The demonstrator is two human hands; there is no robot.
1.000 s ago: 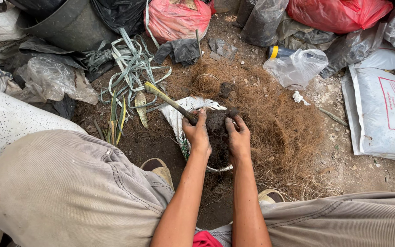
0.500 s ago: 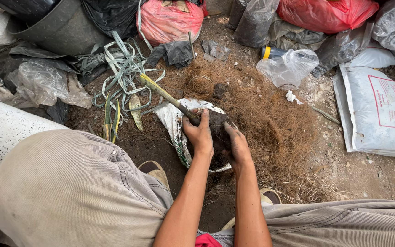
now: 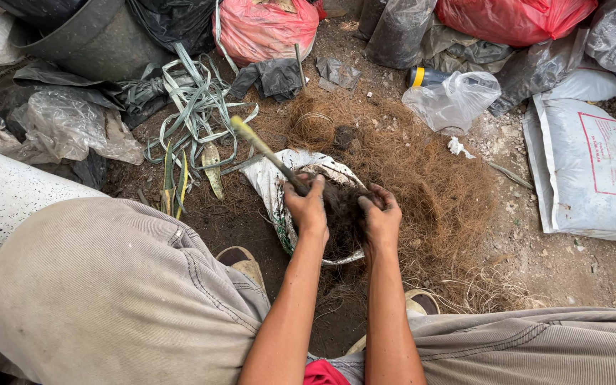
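Fingers of both hands around dark soil clump

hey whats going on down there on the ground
A person crouches over bare dirt. The left hand grips a stick-like stem that slants up to the left, and the right hand presses a dark clump of soil around its base. Under the clump lies a white sack. Brown coconut-like fibre is spread to the right, with red bags behind.
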